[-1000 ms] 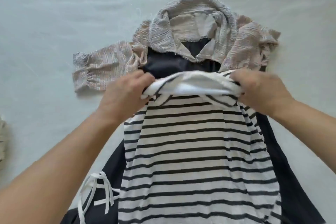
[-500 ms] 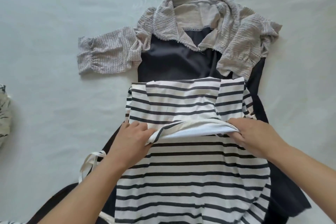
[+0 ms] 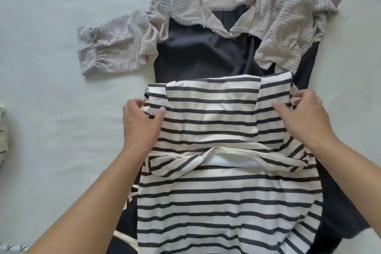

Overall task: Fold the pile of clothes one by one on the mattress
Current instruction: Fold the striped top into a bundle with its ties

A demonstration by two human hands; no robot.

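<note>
Seen from a head-worn camera: black-and-white striped shirt (image 3: 224, 196) laid lengthwise on a pale mattress (image 3: 51, 27), long axis running from the near edge of view to the far side, stripes crossing it left to right. Far end doubled back toward the wearer, neckline opening facing up at mid-length of the garment. Left hand (image 3: 140, 123) at the left edge of the folded panel, thumb and fingers pinching the striped cloth. Right hand (image 3: 303, 117) at the right edge, thumb on top of the panel, fingers curled round the side fabric. Beneath the shirt, a dark navy garment (image 3: 195, 55), showing on both sides and beyond the far fold. Past that, a crumpled beige textured blouse (image 3: 237, 4), one sleeve stretched out to the left. White drawstrings (image 3: 127, 194) lying near the left forearm. At the left border, part of another patterned cloth (image 3: 3, 136).
</note>
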